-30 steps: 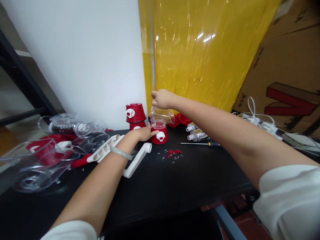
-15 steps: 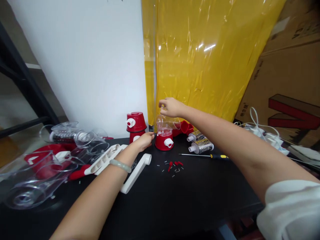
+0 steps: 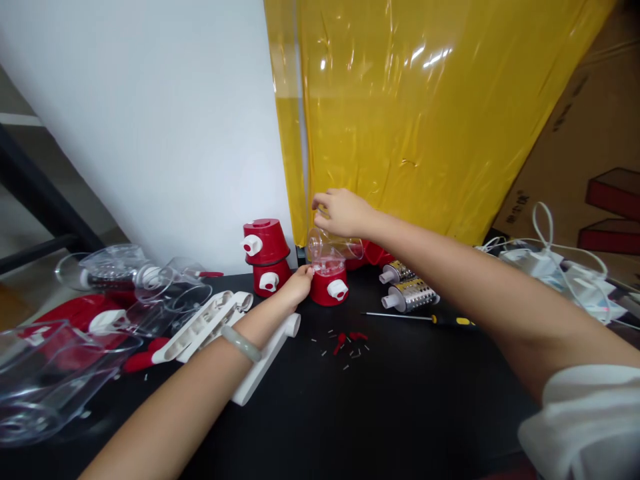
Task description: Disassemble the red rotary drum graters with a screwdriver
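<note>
Your right hand (image 3: 343, 210) pinches the clear hopper (image 3: 334, 248) sitting on the red base (image 3: 329, 287) at the table's (image 3: 400, 400) back. Left hand (image 3: 299, 281) braces the base, fingers touching, not clamped. Tilt it and it could topple onto the screws (image 3: 345, 340).

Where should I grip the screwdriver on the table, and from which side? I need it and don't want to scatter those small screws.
Take the screwdriver by its yellow-and-black handle, which lies at the right end; the thin shaft points left toward the small screws. Come from above on the right, probably with the right hand, once it lets go of the clear housing. The handle is thicker and lies farther from the screws.
</note>
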Demonstrator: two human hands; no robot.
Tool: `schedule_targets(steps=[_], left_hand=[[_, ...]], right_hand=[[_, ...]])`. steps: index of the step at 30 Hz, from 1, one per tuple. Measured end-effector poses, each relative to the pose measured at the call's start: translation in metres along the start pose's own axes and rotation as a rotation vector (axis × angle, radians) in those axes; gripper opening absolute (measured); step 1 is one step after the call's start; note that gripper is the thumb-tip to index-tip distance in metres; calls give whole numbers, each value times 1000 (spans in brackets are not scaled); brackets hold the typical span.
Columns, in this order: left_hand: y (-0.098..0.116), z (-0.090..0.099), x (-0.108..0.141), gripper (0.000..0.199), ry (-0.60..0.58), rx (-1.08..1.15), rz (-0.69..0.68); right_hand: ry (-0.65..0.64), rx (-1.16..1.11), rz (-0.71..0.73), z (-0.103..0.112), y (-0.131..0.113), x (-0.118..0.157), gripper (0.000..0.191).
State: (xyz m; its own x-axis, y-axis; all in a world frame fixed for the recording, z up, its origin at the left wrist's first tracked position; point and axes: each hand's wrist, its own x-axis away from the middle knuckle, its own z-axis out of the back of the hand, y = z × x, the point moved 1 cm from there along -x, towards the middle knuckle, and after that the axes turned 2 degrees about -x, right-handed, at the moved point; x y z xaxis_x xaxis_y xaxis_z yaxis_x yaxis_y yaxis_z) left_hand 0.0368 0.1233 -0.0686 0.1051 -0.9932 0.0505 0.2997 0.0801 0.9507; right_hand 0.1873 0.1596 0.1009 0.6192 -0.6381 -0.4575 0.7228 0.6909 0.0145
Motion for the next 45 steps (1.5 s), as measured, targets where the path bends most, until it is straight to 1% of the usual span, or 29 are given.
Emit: schedule_targets(steps=[3,9,17,20,22,24,27,28,30,32,35,38,40,41,43,45], left_hand=[[-2,-2,-2,36,23,-64,-41],[1,2,1,36,46,-248,-94],[5,3,4,39,30,-403,-112],[6,3,4,39,16,-423,-122],[5,3,3,40,10,-425,-132],[4,3,2,40,12,-423,-142],[3,3,0,40,24,-422,-152],[2,3,-1,39,28,-425,-155],[1,3,-2,38,32,-438,-164],[2,5,-3,38,32,-461,-175],[11,10,0,37,36,-514,-200],[27,15,9,42,46,-587,-283],[39,15,16,50,22,-636,-360],[43,15,18,57,-1,-661,-393],[49,12,20,74,-46,-715,-432],[51,9,18,81,-75,-767,-441]], right_hand=[[1,6,-33,-1,0,0,40],[1,14,-121,-4,-1,-1,49],[-13,46,-94,-4,-3,-2,43],[-22,12,-36,-3,3,-2,40],[-33,-21,32,-2,9,-4,38],[-53,-81,142,1,15,-6,34],[-132,-223,337,5,18,-11,30],[-157,-257,379,7,17,-13,29],[-171,-268,409,11,14,-16,29],[-127,-238,387,18,13,-18,29],[10,-234,319,36,21,-14,30],[183,-249,272,60,37,2,28],[261,-244,284,76,47,19,27],[286,-232,291,83,51,29,28],[283,-188,283,93,55,50,28],[260,-144,258,99,57,71,27]])
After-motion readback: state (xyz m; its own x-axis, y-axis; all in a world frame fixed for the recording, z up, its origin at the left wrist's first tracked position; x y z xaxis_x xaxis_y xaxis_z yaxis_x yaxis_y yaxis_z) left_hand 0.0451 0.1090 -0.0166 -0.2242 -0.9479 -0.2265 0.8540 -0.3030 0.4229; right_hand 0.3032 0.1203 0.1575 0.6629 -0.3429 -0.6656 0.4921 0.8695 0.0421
